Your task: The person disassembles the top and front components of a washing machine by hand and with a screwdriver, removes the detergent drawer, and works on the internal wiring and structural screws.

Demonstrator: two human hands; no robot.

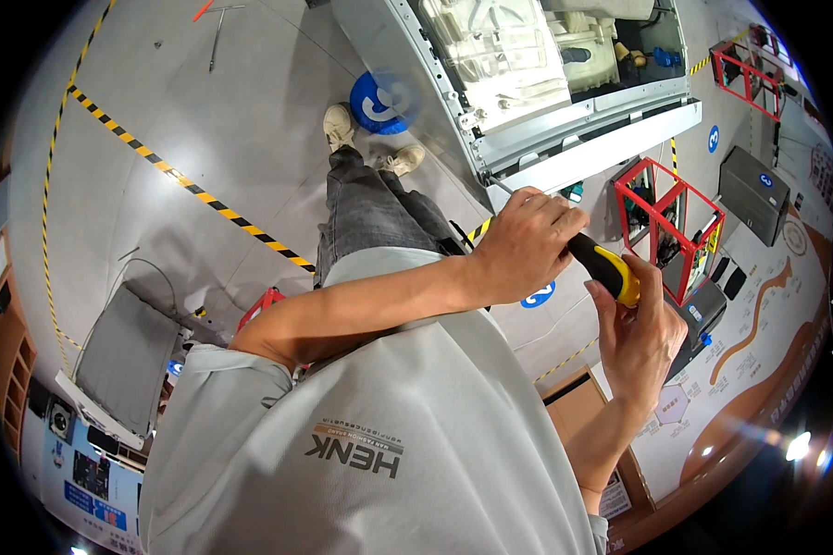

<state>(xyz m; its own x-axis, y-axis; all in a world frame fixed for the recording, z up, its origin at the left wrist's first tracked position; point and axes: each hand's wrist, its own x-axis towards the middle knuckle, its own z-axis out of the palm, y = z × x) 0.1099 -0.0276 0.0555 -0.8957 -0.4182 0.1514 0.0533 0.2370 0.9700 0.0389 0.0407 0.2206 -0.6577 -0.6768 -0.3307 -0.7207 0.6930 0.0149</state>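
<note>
A screwdriver [605, 268] with a yellow and black handle is held between my two hands. My left hand [526, 245] closes around its shaft, just ahead of the handle. The fingers and thumb of my right hand [643, 324] grip the handle's yellow butt end. The shaft points up and left, its tip at the near left corner of a white metal strip [592, 153] along the front edge of an opened appliance cabinet [416, 92]. Whether the tip sits in a screw is too small to tell. Pale plastic parts [500, 55] show inside the cabinet.
Red-framed tool carriers [666, 217] stand on the floor to the right, near a dark case [754, 194]. A T-handled tool [217, 39] lies on the floor at the far left. Yellow-black tape [194, 190] crosses the floor. A grey panelled unit [130, 361] is at left.
</note>
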